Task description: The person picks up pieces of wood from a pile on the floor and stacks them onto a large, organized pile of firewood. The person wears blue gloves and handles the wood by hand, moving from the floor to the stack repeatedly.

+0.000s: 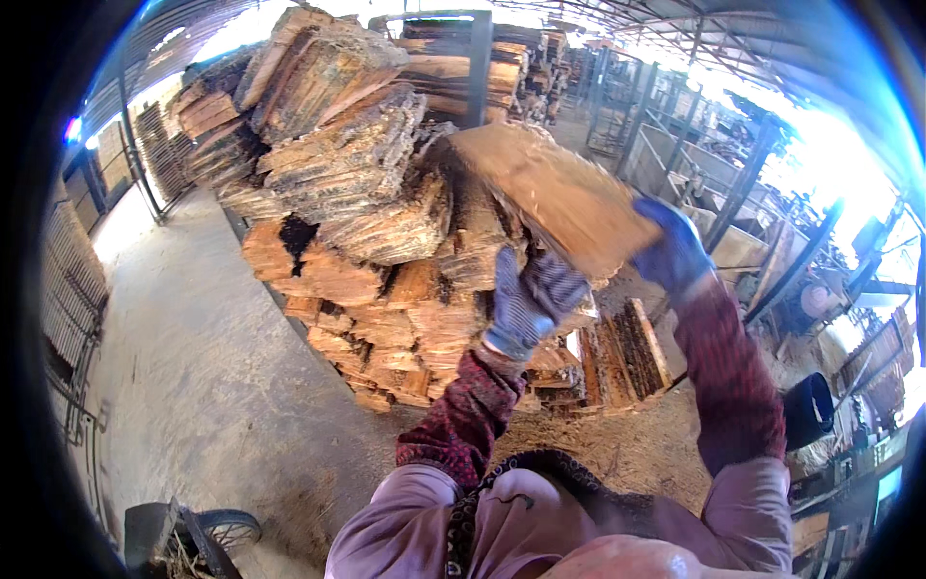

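Note:
A broad, flat slab of rough-sawn wood (555, 193) is tilted over the right side of a tall woodpile. My right hand (672, 246), in a blue glove, is closed around its right end. Below the slab's near edge is my left hand (531, 301), in a striped grey-blue glove. Its thumb points up, apart from the fingers, which are somewhat blurred. Whether those fingers touch the slab's underside cannot be made out. Rough split wood pieces (352, 179) are stacked just left of the slab, with bark and broken edges showing.
More stacked boards (449, 72) stand behind a metal post (479, 68). Upright wood strips (627, 352) rest at the pile's lower right. A concrete path (203, 347) runs along the left. A wheeled cart (183, 536) is at lower left, a black bucket (808, 410) at right.

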`<state>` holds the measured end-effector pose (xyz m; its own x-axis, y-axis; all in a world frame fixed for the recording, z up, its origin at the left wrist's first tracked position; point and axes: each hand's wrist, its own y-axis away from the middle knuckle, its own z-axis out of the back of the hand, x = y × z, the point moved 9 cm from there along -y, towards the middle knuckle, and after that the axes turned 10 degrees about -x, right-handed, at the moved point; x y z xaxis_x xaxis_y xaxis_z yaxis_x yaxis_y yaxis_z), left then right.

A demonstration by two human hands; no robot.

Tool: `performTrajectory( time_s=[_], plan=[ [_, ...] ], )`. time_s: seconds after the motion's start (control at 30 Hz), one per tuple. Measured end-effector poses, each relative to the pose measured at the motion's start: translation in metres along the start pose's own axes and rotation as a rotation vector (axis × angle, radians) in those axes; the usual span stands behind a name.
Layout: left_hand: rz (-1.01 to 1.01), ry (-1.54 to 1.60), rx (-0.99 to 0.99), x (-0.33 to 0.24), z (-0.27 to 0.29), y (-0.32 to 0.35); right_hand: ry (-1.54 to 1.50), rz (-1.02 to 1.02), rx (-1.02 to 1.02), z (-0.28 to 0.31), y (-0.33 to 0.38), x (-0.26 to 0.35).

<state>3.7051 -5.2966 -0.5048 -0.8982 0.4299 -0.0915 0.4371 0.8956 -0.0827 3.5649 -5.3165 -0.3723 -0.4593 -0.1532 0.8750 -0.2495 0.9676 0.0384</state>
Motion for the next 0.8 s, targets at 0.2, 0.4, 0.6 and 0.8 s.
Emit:
performTrajectory(
  time_s=[0.2, 0.4, 0.6, 0.8],
  plan=[
    [-0.130, 0.077, 0.434, 0.084, -0.002, -0.044, 0.103, 0.380, -0.575, 0.192, 0.212, -0.107],
    [0.141, -0.595, 0.318, 0.228, 0.037, -0.032, 0.258, 0.355, -0.686, 0.188, 0.313, -0.104],
    [0.370, -0.851, 0.443, 0.402, 0.038, 0.028, 0.294, 0.676, -1.168, 0.235, 0.441, -0.077],
    [0.649, -1.014, 0.599, 0.558, 0.069, 0.116, 0.090, 0.775, -1.573, 0.284, 0.617, -0.149]
  ],
)
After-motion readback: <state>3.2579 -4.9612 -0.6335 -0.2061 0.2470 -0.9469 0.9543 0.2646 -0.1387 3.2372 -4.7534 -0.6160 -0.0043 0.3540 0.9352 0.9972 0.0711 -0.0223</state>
